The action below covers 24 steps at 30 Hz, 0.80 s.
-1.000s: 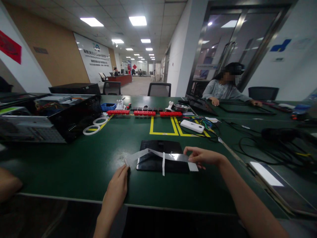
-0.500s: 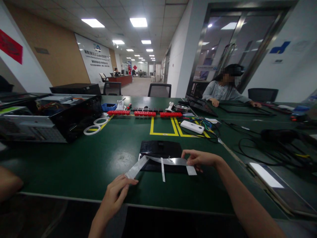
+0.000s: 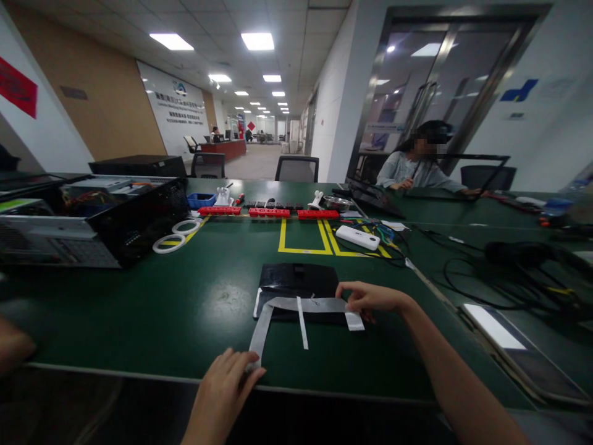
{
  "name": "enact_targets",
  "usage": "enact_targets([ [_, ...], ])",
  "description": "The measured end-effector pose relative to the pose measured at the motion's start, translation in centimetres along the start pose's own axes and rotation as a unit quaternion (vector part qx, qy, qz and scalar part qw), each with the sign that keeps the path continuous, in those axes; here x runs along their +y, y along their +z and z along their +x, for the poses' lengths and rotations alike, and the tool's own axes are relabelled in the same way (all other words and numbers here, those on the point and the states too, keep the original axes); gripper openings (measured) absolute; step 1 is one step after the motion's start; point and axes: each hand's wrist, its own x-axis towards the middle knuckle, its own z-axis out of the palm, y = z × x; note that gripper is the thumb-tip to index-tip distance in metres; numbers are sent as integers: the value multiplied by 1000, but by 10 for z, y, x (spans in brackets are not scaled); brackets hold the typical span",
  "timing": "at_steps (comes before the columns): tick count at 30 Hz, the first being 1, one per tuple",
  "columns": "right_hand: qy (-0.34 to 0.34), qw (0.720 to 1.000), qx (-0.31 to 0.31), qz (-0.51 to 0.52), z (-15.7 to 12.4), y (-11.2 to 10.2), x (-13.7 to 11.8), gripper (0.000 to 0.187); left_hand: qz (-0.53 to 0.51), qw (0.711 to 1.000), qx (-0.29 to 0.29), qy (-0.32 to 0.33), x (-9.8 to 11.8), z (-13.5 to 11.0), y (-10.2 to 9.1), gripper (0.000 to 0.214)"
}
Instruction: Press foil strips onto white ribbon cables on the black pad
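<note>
A flat black panel (image 3: 296, 279) lies on the green table (image 3: 176, 321) in front of me. A grey-white strip of film (image 3: 301, 304) is partly peeled from its near edge. My left hand (image 3: 222, 389), near the table's front edge, pinches the strip's free left end (image 3: 257, 340), which bends down toward me. My right hand (image 3: 370, 298) has its fingers closed on the strip's right end, pressing it against the panel. A thin white tab (image 3: 302, 330) hangs from the strip's middle.
An open computer case (image 3: 88, 219) stands at the left with white tape rings (image 3: 170, 243) beside it. Red blocks (image 3: 269, 212), a blue bin (image 3: 201, 199) and a white power bank (image 3: 357, 237) sit farther back. Cables (image 3: 486, 272) spread at the right. A person (image 3: 417, 167) sits across, lifting a black frame.
My left hand has pulled the strip's left end down toward the table's front edge, peeling more film off the panel. The person across has raised a black frame.
</note>
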Motion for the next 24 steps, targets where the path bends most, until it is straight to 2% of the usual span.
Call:
enact_targets([
  [2, 4, 1000, 0, -1, 0, 1, -1, 41, 26, 999, -41, -21, 4, 0, -6, 28],
  [6, 6, 1000, -1, -8, 2, 4, -1, 40, 60, 981, -162, -88, 8, 8, -30, 25],
  [8, 6, 1000, 0, -11, 3, 4, -1, 39, 76, 980, -161, -93, 11, 16, -42, 26],
  [11, 7, 1000, 0, -12, 4, 4, 0, 38, 113, 989, -85, -39, 21, 36, -47, 33],
  [13, 6, 1000, 2, -13, 4, 4, 0, 38, 111, 992, -56, 24, 34, 52, -37, 38],
  [15, 4, 1000, 4, -14, 4, 4, 1, 38, 106, 988, -69, 84, 47, 66, -19, 47],
  [16, 2, 1000, 5, -13, 4, 4, 1, 38, 109, 986, -82, 91, 52, 72, -9, 53],
  [20, -2, 1000, 0, -12, 6, 4, 3, 40, 115, 983, -128, 63, 59, 81, 25, 62],
  [24, -4, 1000, -7, -11, 7, 3, 5, 40, 107, 977, -182, 39, 54, 79, 34, 65],
])
